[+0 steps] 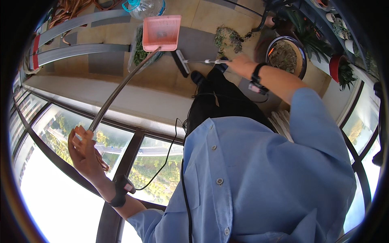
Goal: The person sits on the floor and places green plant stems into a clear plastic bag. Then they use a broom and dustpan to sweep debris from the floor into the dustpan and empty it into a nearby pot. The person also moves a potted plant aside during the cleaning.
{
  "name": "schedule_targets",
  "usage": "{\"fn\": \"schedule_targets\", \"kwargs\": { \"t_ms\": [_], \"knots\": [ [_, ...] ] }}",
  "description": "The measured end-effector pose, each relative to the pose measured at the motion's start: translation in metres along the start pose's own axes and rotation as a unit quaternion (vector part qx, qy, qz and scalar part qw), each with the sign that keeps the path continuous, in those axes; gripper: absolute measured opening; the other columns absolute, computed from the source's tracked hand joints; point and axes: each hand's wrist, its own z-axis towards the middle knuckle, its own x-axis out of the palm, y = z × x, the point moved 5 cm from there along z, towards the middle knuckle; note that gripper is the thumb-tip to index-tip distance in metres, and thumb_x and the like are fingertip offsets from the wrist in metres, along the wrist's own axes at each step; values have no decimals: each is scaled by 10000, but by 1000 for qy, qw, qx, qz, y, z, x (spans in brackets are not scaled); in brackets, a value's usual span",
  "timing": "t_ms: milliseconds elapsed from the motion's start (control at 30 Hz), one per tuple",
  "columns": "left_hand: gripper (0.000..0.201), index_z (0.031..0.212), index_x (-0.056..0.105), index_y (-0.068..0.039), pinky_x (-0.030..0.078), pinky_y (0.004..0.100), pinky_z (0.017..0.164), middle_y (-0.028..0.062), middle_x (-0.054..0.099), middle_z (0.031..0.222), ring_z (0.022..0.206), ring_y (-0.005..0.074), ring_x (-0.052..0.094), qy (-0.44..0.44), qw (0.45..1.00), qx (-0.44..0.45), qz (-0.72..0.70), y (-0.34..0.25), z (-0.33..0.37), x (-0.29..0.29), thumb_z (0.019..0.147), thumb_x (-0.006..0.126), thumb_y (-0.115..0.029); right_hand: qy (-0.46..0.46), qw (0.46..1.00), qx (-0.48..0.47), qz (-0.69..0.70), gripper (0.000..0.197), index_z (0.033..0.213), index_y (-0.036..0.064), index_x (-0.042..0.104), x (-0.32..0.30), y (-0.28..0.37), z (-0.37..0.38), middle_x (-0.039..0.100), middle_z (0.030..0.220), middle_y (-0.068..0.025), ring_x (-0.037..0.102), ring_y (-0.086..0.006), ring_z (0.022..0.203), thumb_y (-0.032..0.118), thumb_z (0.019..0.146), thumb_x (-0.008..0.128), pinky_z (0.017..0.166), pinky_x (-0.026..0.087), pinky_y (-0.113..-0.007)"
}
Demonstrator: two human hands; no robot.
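At the left, my left hand (86,154) is closed round the upper end of a long metal handle. That handle runs to a pink dustpan (162,30), held over the floor with its toothed edge nearest me. My right hand (242,66), slightly blurred, grips the thin handle of a broom (180,63). The broom's narrow dark head stands just below the dustpan, close to my shoes. Beyond my right hand lies a pile of green plant clippings (229,38) on the tiles. A clear bag of greenery (139,50) sits partly hidden behind the dustpan.
A large clear bottle (146,8) with a blue handle stands behind the dustpan. Metal rails (85,49) reach in from the left. A round pot of soil (283,56) and a red planter (339,71) stand at the right. Windows (158,166) line the near side.
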Motion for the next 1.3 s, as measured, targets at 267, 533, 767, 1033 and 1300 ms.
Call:
{"fn": "schedule_targets", "kwargs": {
  "t_ms": [267,533,767,1033,1300],
  "knots": [
    [430,1260,558,-65,491,216,691,67,625,1127,865,110,603,72,994,65,-49,-10,26,42,846,673,-69,51,988,130,-67,363,1303,167,537,-25,-109,-118,599,742,-115,629,-302,686,116,957,441,504,480,-430],
    [422,1273,525,-27,460,307,927,119,618,1184,1089,196,591,213,954,209,-18,-58,56,115,859,599,10,-5,965,222,139,470,1341,210,487,-5,-104,-222,654,816,-167,642,-356,727,88,889,441,650,490,-475],
    [427,1251,545,-108,496,333,845,163,647,1072,978,333,637,326,860,387,63,-117,89,217,830,610,-70,-95,722,374,575,537,1430,184,389,43,-13,-261,611,792,-155,627,-256,645,179,905,502,535,492,-376],
    [427,1228,556,-146,517,420,752,156,654,1016,901,364,628,446,727,515,88,-155,125,310,807,619,-119,-236,239,441,832,445,1351,58,453,3,76,-186,519,665,-46,513,-142,473,195,928,460,420,421,-283],
    [417,1216,545,-133,514,447,726,171,654,972,877,380,626,453,651,600,99,-179,139,362,806,615,-120,-356,322,391,786,152,920,41,517,31,12,-55,556,697,-80,575,-206,542,191,905,503,473,475,-346]
  ]
}}
